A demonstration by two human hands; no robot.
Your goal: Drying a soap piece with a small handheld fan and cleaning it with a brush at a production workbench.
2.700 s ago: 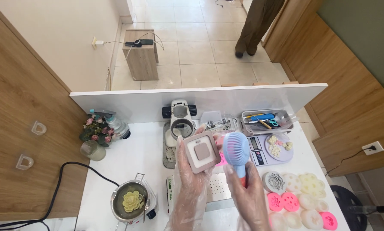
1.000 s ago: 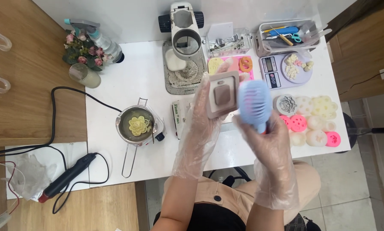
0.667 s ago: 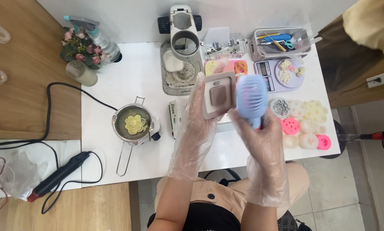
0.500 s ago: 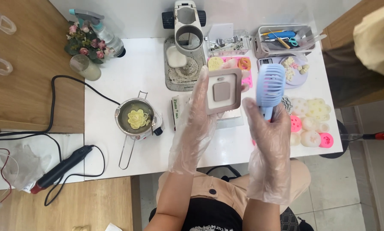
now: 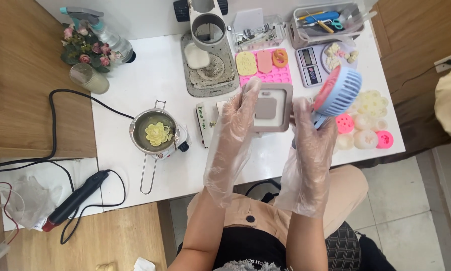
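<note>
Both hands are in loose plastic gloves, centre of frame, above the white desk (image 5: pixel 135 85); left hand (image 5: pixel 240 113) grips a square grey mould (image 5: pixel 269 107); right hand (image 5: pixel 311 130) clutches a small blue handheld fan (image 5: pixel 336 93) just right of it; metal pot (image 5: pixel 155 133) sits centre-left.

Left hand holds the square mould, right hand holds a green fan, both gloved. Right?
Not quite. In the head view the fan is blue, not green. The rest stands: left hand holds the square mould, right hand holds the fan, both gloved.
</note>
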